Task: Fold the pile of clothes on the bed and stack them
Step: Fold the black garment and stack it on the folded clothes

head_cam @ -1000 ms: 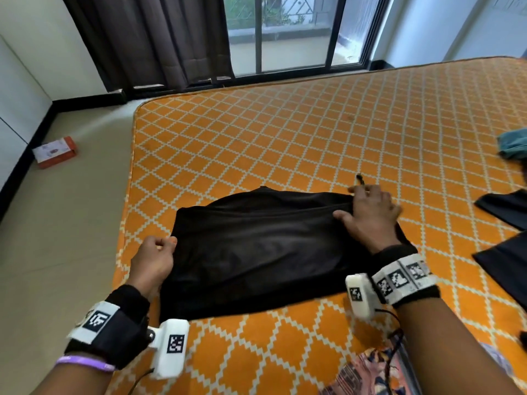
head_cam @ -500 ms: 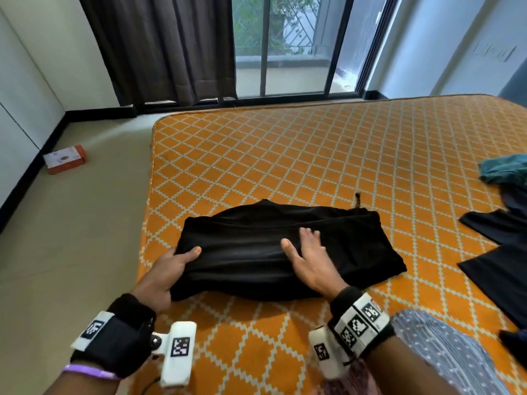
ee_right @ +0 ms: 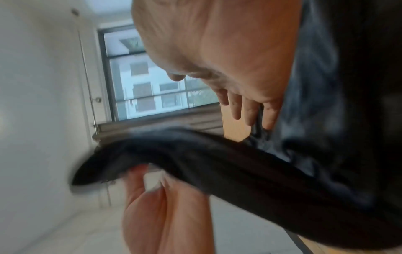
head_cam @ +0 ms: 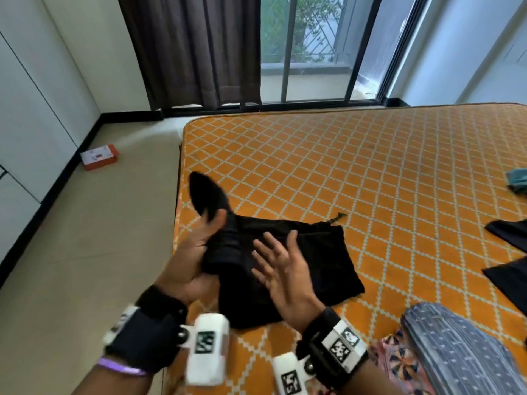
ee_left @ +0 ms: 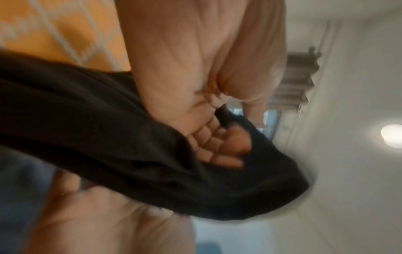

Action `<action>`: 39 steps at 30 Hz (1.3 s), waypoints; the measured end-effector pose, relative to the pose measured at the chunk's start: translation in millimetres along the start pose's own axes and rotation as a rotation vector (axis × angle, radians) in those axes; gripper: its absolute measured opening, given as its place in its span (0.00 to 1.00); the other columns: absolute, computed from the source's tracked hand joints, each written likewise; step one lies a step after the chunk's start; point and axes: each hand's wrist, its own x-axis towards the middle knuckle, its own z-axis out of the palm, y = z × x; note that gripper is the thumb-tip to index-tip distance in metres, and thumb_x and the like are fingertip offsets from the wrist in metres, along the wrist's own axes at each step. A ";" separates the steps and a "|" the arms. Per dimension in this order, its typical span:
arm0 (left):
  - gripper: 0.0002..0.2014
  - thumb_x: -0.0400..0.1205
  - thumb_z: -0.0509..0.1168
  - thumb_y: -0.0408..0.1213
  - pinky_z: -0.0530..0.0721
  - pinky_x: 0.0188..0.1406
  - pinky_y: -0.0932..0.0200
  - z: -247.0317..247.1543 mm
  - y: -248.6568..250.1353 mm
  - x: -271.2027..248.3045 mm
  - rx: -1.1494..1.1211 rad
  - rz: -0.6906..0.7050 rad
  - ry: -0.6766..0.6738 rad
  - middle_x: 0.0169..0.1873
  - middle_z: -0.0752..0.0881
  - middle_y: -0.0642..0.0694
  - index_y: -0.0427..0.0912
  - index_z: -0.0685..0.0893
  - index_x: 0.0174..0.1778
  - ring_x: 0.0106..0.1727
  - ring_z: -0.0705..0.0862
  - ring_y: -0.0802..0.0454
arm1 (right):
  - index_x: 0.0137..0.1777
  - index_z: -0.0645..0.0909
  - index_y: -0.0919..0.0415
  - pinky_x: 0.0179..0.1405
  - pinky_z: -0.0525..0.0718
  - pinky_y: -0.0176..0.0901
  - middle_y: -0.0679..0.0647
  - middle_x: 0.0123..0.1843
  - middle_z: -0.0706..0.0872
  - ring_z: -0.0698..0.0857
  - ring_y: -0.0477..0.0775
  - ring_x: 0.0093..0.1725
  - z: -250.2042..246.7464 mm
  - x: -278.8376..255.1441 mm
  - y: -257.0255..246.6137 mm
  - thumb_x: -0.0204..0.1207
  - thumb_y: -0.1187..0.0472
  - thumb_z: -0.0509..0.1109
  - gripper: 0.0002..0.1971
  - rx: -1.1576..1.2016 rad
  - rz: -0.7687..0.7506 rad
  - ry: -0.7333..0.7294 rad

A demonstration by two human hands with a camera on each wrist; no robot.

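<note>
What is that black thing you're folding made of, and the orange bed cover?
The black garment looks like soft, matte knit cloth, maybe cotton or polyester: it droops limply where the left hand lifts its end, and doesn't shine. The orange bed cover looks like flat woven fabric with a white diamond pattern, possibly printed; the exact fibre can't be told.
</note>
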 end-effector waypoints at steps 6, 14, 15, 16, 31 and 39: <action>0.43 0.73 0.66 0.71 0.77 0.35 0.54 57.0 -55.8 49.1 0.532 0.019 0.034 0.45 0.80 0.43 0.74 0.53 0.82 0.37 0.76 0.52 | 0.71 0.83 0.66 0.66 0.83 0.58 0.68 0.64 0.87 0.88 0.65 0.58 -80.2 -23.0 -66.0 0.81 0.32 0.61 0.38 0.238 0.010 0.029; 0.41 0.81 0.60 0.67 0.69 0.75 0.40 -4.7 -67.2 33.5 1.984 -0.272 0.664 0.80 0.63 0.42 0.50 0.57 0.85 0.81 0.61 0.37 | 0.64 0.86 0.59 0.56 0.90 0.57 0.62 0.55 0.92 0.92 0.63 0.53 -87.5 -5.9 -56.9 0.83 0.71 0.67 0.14 -0.366 0.042 0.271; 0.44 0.80 0.60 0.69 0.66 0.77 0.37 -9.3 -67.3 28.5 1.960 -0.326 0.639 0.84 0.55 0.42 0.51 0.52 0.87 0.84 0.54 0.36 | 0.63 0.86 0.57 0.55 0.91 0.55 0.60 0.55 0.93 0.92 0.60 0.52 -85.3 -5.8 -56.3 0.84 0.73 0.65 0.15 -0.396 0.001 0.286; 0.47 0.79 0.59 0.71 0.62 0.79 0.36 -13.2 -66.9 23.7 1.915 -0.361 0.599 0.87 0.48 0.43 0.53 0.46 0.88 0.86 0.48 0.36 | 0.64 0.86 0.56 0.56 0.90 0.54 0.58 0.56 0.93 0.92 0.58 0.52 -85.1 -5.8 -57.8 0.85 0.73 0.64 0.16 -0.406 -0.042 0.277; 0.49 0.65 0.27 0.83 0.45 0.83 0.34 -30.4 -119.8 -0.8 2.195 -0.375 0.183 0.80 0.19 0.55 0.66 0.24 0.81 0.85 0.27 0.39 | 0.85 0.61 0.35 0.85 0.45 0.64 0.45 0.90 0.57 0.48 0.52 0.90 -91.0 -2.1 -33.9 0.86 0.36 0.55 0.28 -1.626 -0.289 0.149; 0.52 0.66 0.31 0.86 0.35 0.84 0.40 -46.7 -104.0 -11.1 2.055 -0.241 0.190 0.83 0.25 0.58 0.65 0.31 0.85 0.87 0.32 0.52 | 0.88 0.37 0.38 0.81 0.41 0.75 0.50 0.91 0.41 0.42 0.62 0.90 -120.3 18.0 -44.8 0.83 0.27 0.48 0.39 -1.524 0.096 0.505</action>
